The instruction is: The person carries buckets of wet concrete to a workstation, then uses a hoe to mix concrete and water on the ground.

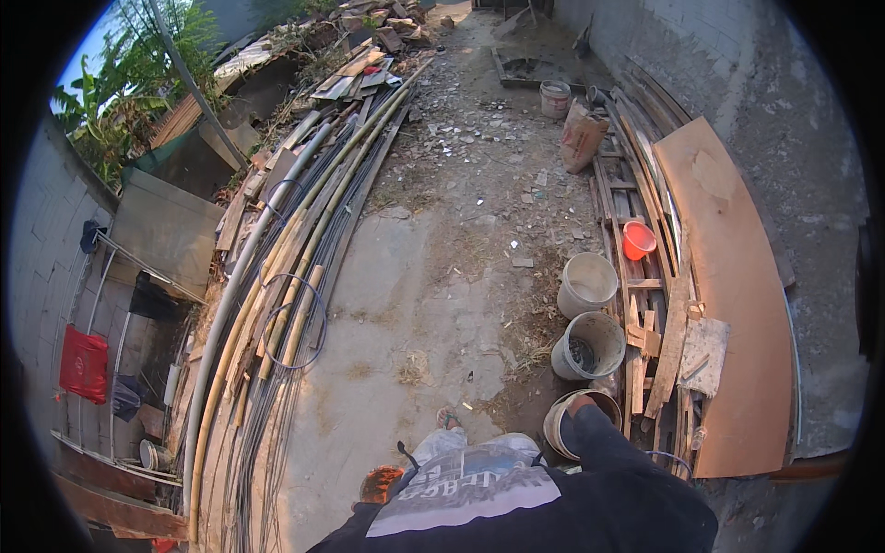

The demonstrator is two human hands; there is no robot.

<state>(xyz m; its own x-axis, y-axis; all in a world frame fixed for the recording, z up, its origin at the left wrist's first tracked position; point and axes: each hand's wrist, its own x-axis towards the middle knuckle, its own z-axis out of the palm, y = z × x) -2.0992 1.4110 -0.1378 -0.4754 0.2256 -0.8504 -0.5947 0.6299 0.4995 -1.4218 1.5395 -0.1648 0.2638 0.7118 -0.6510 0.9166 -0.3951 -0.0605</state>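
Reaching over the nearest bucket, my right hand is at its far side; the bucket's wall curves leftward and nearer me. I cannot tell how closed my fingers are or what they hold.

You have an open-air yard around you, lit by daylight. Its dusty grey concrete floor runs up toward 12 o'clock, growing littered with small rubble. At your 2 o'clock stands a rough, stained grey wall; at 9 o'clock, 1 block wall. Green plants and bright sky show at your 10 o'clock.
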